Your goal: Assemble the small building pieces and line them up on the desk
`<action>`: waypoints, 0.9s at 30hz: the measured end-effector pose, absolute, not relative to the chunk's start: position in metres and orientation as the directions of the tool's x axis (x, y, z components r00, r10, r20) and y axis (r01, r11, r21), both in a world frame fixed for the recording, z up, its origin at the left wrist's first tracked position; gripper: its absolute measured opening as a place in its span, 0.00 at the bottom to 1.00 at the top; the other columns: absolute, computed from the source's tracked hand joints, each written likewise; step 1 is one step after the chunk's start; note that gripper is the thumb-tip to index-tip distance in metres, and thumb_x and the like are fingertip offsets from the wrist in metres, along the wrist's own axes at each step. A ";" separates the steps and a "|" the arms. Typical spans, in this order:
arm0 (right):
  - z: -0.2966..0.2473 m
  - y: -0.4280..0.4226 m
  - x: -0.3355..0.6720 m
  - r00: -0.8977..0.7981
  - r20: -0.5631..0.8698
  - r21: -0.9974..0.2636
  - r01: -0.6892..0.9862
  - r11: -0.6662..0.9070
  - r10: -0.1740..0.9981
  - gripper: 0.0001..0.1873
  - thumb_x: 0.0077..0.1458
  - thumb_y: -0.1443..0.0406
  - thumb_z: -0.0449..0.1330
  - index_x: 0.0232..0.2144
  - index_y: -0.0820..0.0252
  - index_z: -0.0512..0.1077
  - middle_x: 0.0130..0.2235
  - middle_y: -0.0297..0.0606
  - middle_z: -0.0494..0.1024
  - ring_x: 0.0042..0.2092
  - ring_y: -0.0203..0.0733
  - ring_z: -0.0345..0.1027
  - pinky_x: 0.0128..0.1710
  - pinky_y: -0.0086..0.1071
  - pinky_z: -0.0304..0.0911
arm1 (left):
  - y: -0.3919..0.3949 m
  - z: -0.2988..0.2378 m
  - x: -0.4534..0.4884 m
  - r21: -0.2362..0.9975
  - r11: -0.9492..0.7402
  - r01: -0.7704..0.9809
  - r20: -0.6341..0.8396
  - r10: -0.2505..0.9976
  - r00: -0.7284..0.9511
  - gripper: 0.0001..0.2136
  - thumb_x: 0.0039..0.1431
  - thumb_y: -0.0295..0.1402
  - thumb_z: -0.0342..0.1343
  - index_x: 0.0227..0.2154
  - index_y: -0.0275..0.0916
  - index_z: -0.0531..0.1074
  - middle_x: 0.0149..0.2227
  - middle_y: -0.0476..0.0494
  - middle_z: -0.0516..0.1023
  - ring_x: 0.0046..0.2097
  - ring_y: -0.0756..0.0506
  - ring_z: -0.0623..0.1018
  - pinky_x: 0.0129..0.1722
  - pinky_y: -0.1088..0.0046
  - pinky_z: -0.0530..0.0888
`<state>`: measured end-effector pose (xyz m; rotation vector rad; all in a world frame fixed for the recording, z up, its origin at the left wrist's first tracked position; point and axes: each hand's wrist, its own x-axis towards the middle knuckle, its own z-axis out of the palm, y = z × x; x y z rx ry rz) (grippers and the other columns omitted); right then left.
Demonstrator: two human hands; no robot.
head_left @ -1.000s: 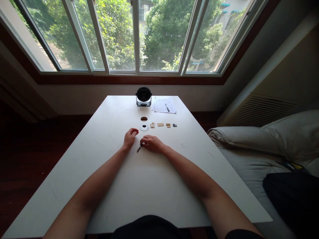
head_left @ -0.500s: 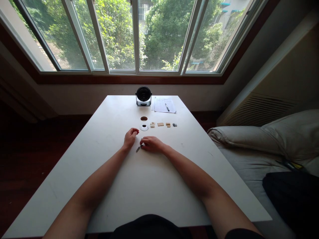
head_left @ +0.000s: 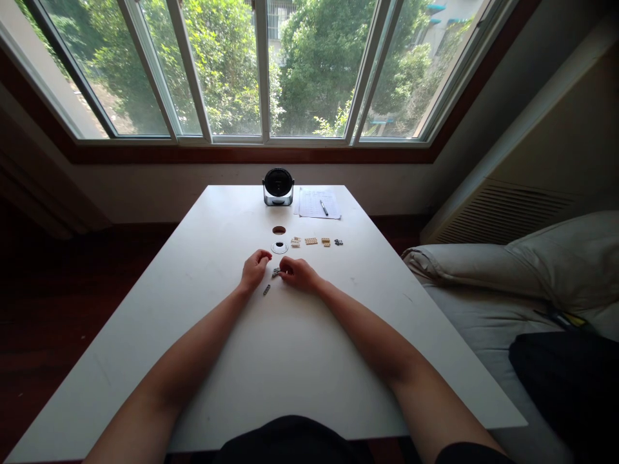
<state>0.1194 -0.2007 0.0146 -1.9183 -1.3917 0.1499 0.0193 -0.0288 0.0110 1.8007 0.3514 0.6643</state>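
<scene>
My left hand (head_left: 255, 269) rests on the white table (head_left: 271, 361) with its fingers curled together; what lies between them, if anything, is hidden. Across a narrow gap, my right hand (head_left: 300, 275) is bent over, its thumb and fingers closed at a small grey building brick (head_left: 276, 272). That piece sits at the fingertips, partly covered by them. A short grey studded strip (head_left: 266, 290) lies on the tabletop, nearer to me and apart from both hands.
Beyond the hands are tan bricks (head_left: 311, 241) in small groups and a few dark pieces (head_left: 338, 242). A white ring (head_left: 279, 248) lies by a round table hole (head_left: 279, 230). Farther back are a black round fan-like device (head_left: 278, 183) and papers (head_left: 314, 205) with a pen (head_left: 324, 207).
My right hand has moved slightly away from me and to the right, exposing the grey brick at its fingertips. My left hand has barely shifted. The grey strip stays put.
</scene>
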 end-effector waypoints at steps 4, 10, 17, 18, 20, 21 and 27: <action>0.010 -0.201 0.131 0.556 0.383 -0.699 0.696 -0.162 0.738 0.06 0.57 0.61 0.59 0.36 0.56 0.68 0.26 0.27 0.71 0.26 0.33 0.60 0.29 0.27 0.55 | -0.035 0.017 0.016 0.887 -0.460 -0.042 0.287 0.479 0.830 0.06 0.57 0.34 0.54 0.31 0.41 0.76 0.33 0.46 0.78 0.35 0.45 0.74 0.39 0.67 0.71; 0.012 -0.199 0.129 0.538 0.500 -0.658 0.746 -0.106 0.679 0.04 0.57 0.63 0.58 0.37 0.55 0.70 0.26 0.29 0.71 0.28 0.35 0.61 0.31 0.28 0.57 | -0.039 0.019 0.015 0.812 -0.582 -0.043 0.301 0.355 0.885 0.10 0.62 0.39 0.52 0.32 0.41 0.76 0.34 0.46 0.78 0.35 0.46 0.74 0.36 0.69 0.70; 0.012 -0.197 0.127 0.507 0.555 -0.620 0.781 -0.079 0.660 0.10 0.57 0.66 0.57 0.43 0.56 0.71 0.30 0.32 0.74 0.29 0.36 0.64 0.34 0.28 0.60 | -0.037 0.016 0.015 0.778 -0.626 -0.045 0.301 0.309 0.902 0.13 0.62 0.43 0.53 0.27 0.39 0.72 0.28 0.48 0.75 0.30 0.48 0.71 0.32 0.72 0.67; 0.012 -0.197 0.127 0.505 0.562 -0.612 0.786 -0.080 0.655 0.09 0.57 0.67 0.57 0.42 0.56 0.71 0.31 0.32 0.74 0.30 0.36 0.64 0.34 0.28 0.60 | -0.037 0.016 0.015 0.775 -0.630 -0.044 0.301 0.307 0.903 0.14 0.62 0.43 0.53 0.27 0.39 0.72 0.28 0.49 0.75 0.30 0.49 0.71 0.32 0.73 0.67; 0.013 -0.197 0.128 0.487 0.582 -0.592 0.803 -0.072 0.651 0.06 0.58 0.67 0.57 0.39 0.56 0.71 0.31 0.33 0.74 0.31 0.36 0.64 0.34 0.28 0.60 | -0.037 0.016 0.015 0.777 -0.628 -0.047 0.302 0.306 0.903 0.14 0.62 0.43 0.53 0.27 0.39 0.72 0.28 0.49 0.75 0.30 0.49 0.71 0.32 0.73 0.67; 0.013 -0.197 0.127 0.475 0.592 -0.581 0.812 -0.065 0.651 0.06 0.58 0.67 0.57 0.39 0.57 0.71 0.32 0.33 0.74 0.31 0.36 0.64 0.34 0.28 0.60 | -0.037 0.016 0.015 0.782 -0.621 -0.052 0.303 0.306 0.903 0.14 0.62 0.43 0.53 0.27 0.39 0.73 0.28 0.49 0.75 0.31 0.48 0.71 0.32 0.73 0.67; 0.015 -0.197 0.125 0.423 0.617 -0.532 0.846 -0.045 0.664 0.07 0.61 0.69 0.56 0.40 0.57 0.73 0.37 0.37 0.75 0.33 0.36 0.66 0.35 0.28 0.61 | -0.037 0.015 0.016 0.847 -0.520 -0.105 0.308 0.321 0.896 0.13 0.61 0.44 0.55 0.32 0.39 0.76 0.32 0.46 0.78 0.33 0.47 0.74 0.35 0.72 0.69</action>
